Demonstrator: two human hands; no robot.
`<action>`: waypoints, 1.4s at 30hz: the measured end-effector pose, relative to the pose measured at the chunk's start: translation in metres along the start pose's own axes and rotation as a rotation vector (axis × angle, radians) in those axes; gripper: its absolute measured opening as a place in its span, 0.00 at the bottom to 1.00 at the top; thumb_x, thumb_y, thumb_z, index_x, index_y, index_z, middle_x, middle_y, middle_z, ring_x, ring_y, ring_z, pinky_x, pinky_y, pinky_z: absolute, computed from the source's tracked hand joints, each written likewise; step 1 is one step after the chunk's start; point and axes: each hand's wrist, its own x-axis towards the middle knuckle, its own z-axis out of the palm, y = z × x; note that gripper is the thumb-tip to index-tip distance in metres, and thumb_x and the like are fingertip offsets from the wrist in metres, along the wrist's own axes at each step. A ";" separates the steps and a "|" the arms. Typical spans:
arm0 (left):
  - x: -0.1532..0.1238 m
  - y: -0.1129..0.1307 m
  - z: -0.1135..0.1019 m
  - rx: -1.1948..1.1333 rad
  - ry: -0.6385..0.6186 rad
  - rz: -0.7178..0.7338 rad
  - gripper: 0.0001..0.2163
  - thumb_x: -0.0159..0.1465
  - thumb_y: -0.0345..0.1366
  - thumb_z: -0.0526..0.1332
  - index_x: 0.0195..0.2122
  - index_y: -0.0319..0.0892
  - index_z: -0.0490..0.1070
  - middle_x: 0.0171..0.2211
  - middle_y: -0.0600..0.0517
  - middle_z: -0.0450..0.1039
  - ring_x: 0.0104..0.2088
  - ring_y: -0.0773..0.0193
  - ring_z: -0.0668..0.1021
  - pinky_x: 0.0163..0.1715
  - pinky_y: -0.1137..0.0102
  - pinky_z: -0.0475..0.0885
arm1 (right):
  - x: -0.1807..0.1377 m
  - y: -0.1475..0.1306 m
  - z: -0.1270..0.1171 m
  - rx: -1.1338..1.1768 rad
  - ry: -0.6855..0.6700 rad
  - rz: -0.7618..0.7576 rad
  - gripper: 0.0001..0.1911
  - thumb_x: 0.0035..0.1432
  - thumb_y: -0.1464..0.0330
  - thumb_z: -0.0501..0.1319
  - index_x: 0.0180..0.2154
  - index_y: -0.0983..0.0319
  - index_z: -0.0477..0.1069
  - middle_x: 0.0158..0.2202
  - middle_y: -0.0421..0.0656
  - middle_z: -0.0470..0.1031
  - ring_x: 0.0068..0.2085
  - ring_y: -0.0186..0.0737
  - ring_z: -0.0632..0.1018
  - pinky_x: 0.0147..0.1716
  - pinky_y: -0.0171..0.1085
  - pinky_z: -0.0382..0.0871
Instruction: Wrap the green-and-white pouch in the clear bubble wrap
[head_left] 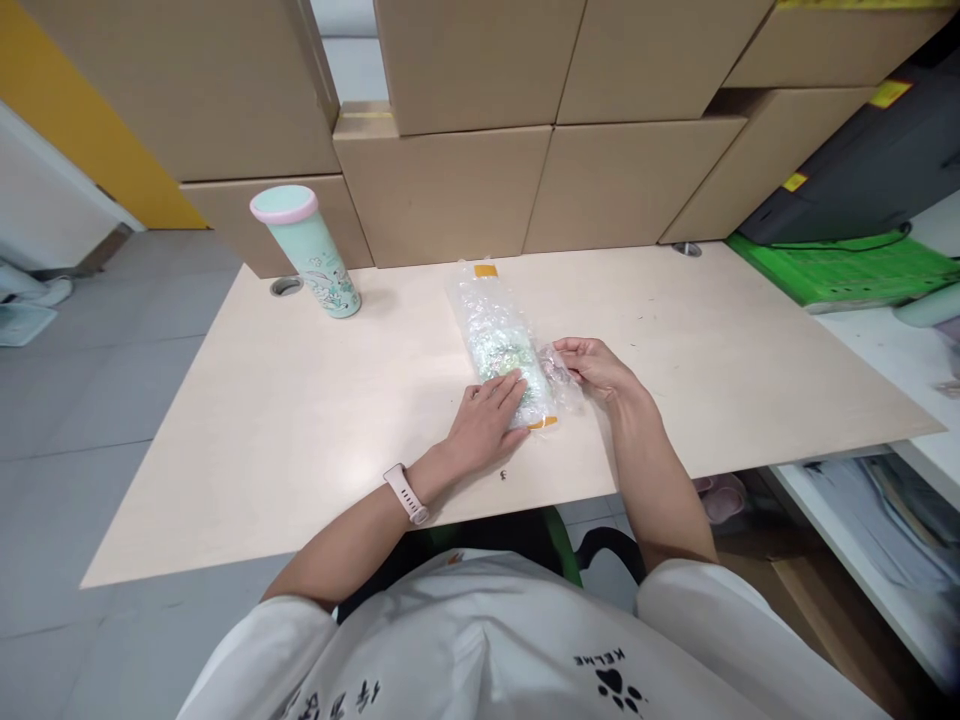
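A long parcel in clear bubble wrap (491, 320), with orange tape at its far and near ends, lies on the pale wooden table (330, 430). Something light green with a printed pattern shows through the plastic. My left hand (489, 415), with a pale band at the wrist, rests flat on the near part of the parcel, fingers stretched out. At the parcel's right side my right hand (592, 365) pinches a loose crumpled flap of the bubble wrap. What lies inside is blurred by the plastic.
A mint-green tumbler (311, 250) with a pink rim stands at the back left. Cardboard boxes (450, 195) are stacked along the table's far edge. On the right are a green crate (847, 265) and a white shelf (885, 345). A small dark speck lies near the front edge.
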 end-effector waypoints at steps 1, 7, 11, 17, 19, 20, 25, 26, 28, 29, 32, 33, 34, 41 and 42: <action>0.000 0.000 0.000 -0.007 0.000 -0.003 0.29 0.69 0.44 0.57 0.69 0.38 0.55 0.71 0.40 0.53 0.66 0.44 0.63 0.56 0.53 0.63 | 0.000 0.001 0.001 -0.014 -0.013 -0.010 0.19 0.36 0.65 0.78 0.32 0.65 0.77 0.20 0.37 0.73 0.17 0.23 0.62 0.15 0.28 0.52; 0.000 -0.003 0.003 -0.081 0.018 0.000 0.29 0.68 0.43 0.59 0.68 0.38 0.57 0.71 0.39 0.55 0.66 0.42 0.63 0.56 0.50 0.63 | -0.003 0.003 0.010 -0.042 -0.101 -0.079 0.22 0.35 0.61 0.79 0.30 0.62 0.74 0.28 0.39 0.77 0.29 0.31 0.74 0.31 0.34 0.70; -0.001 -0.006 0.005 -0.174 0.062 -0.006 0.27 0.65 0.41 0.62 0.64 0.39 0.61 0.69 0.39 0.58 0.64 0.42 0.64 0.57 0.49 0.63 | -0.004 0.005 0.017 -0.002 -0.125 -0.046 0.34 0.37 0.64 0.78 0.47 0.57 0.71 0.32 0.38 0.78 0.29 0.34 0.75 0.28 0.35 0.69; -0.005 -0.012 -0.006 -0.391 0.148 0.013 0.25 0.61 0.46 0.67 0.58 0.43 0.68 0.64 0.41 0.65 0.62 0.44 0.67 0.59 0.47 0.65 | -0.009 0.007 0.032 -0.061 -0.207 0.000 0.22 0.47 0.63 0.73 0.44 0.60 0.73 0.28 0.37 0.74 0.25 0.32 0.70 0.26 0.35 0.65; -0.007 -0.014 -0.017 -0.514 0.175 0.031 0.23 0.63 0.49 0.65 0.56 0.44 0.70 0.62 0.41 0.69 0.60 0.48 0.70 0.59 0.49 0.66 | -0.013 0.006 0.038 -0.066 -0.185 -0.030 0.16 0.49 0.65 0.71 0.41 0.60 0.73 0.32 0.38 0.76 0.30 0.35 0.74 0.30 0.35 0.69; -0.008 -0.015 -0.023 -0.569 0.214 0.032 0.20 0.66 0.49 0.62 0.55 0.45 0.71 0.60 0.42 0.70 0.59 0.50 0.72 0.58 0.51 0.67 | -0.016 0.005 0.041 -0.055 -0.182 -0.057 0.16 0.49 0.67 0.71 0.41 0.60 0.73 0.35 0.39 0.77 0.34 0.36 0.76 0.33 0.36 0.71; -0.009 -0.029 -0.056 -0.400 0.487 0.125 0.23 0.72 0.53 0.50 0.60 0.47 0.69 0.66 0.44 0.64 0.70 0.51 0.59 0.68 0.46 0.51 | -0.033 -0.006 0.052 0.010 -0.506 -0.178 0.27 0.51 0.66 0.72 0.52 0.60 0.71 0.48 0.45 0.78 0.48 0.43 0.79 0.47 0.40 0.73; -0.009 -0.033 -0.062 -0.330 0.504 0.144 0.25 0.71 0.55 0.49 0.62 0.47 0.68 0.68 0.44 0.61 0.72 0.50 0.55 0.69 0.44 0.44 | -0.036 -0.007 0.052 -0.012 -0.608 -0.184 0.28 0.51 0.65 0.73 0.53 0.61 0.70 0.48 0.46 0.78 0.48 0.43 0.79 0.47 0.40 0.73; -0.010 -0.042 -0.070 -0.268 0.499 0.125 0.28 0.71 0.57 0.46 0.63 0.48 0.67 0.69 0.46 0.59 0.73 0.49 0.51 0.69 0.42 0.34 | -0.039 -0.009 0.053 -0.063 -0.784 -0.195 0.28 0.52 0.65 0.73 0.53 0.62 0.71 0.47 0.45 0.79 0.47 0.41 0.79 0.46 0.38 0.74; -0.010 -0.046 -0.073 -0.287 0.473 0.092 0.28 0.71 0.58 0.46 0.63 0.49 0.67 0.69 0.47 0.61 0.73 0.49 0.53 0.69 0.42 0.32 | -0.040 -0.009 0.053 -0.075 -0.842 -0.205 0.27 0.52 0.65 0.73 0.53 0.63 0.71 0.47 0.45 0.79 0.46 0.40 0.80 0.46 0.37 0.74; -0.012 -0.052 -0.076 -0.585 0.310 -0.048 0.29 0.70 0.59 0.48 0.61 0.48 0.71 0.65 0.46 0.67 0.68 0.48 0.65 0.70 0.44 0.41 | -0.039 -0.008 0.052 -0.054 -0.871 -0.251 0.25 0.52 0.65 0.73 0.50 0.63 0.73 0.43 0.43 0.79 0.43 0.38 0.80 0.44 0.36 0.74; -0.013 -0.052 -0.075 -0.745 0.250 -0.093 0.29 0.69 0.60 0.48 0.60 0.47 0.72 0.63 0.45 0.69 0.66 0.47 0.69 0.69 0.45 0.48 | -0.039 -0.007 0.051 -0.041 -0.853 -0.266 0.24 0.51 0.65 0.74 0.49 0.63 0.74 0.42 0.43 0.80 0.42 0.38 0.80 0.43 0.36 0.74; -0.013 -0.051 -0.073 -0.910 0.206 -0.134 0.31 0.68 0.61 0.50 0.60 0.45 0.73 0.62 0.44 0.71 0.63 0.46 0.71 0.67 0.47 0.55 | -0.039 -0.007 0.051 -0.032 -0.827 -0.278 0.24 0.50 0.65 0.74 0.48 0.63 0.75 0.40 0.43 0.80 0.41 0.39 0.80 0.42 0.37 0.74; -0.009 -0.041 -0.062 -1.477 0.263 -0.240 0.38 0.57 0.66 0.61 0.60 0.43 0.72 0.58 0.41 0.75 0.56 0.42 0.77 0.54 0.54 0.72 | -0.045 -0.010 0.056 0.070 -0.526 -0.269 0.25 0.44 0.58 0.76 0.43 0.60 0.77 0.38 0.45 0.81 0.39 0.45 0.82 0.39 0.42 0.76; -0.008 -0.038 -0.060 -1.493 0.281 -0.237 0.39 0.55 0.66 0.63 0.60 0.43 0.70 0.58 0.41 0.74 0.56 0.43 0.76 0.53 0.55 0.73 | -0.045 -0.010 0.057 0.097 -0.468 -0.268 0.26 0.42 0.56 0.77 0.42 0.59 0.76 0.37 0.45 0.81 0.39 0.46 0.82 0.39 0.43 0.76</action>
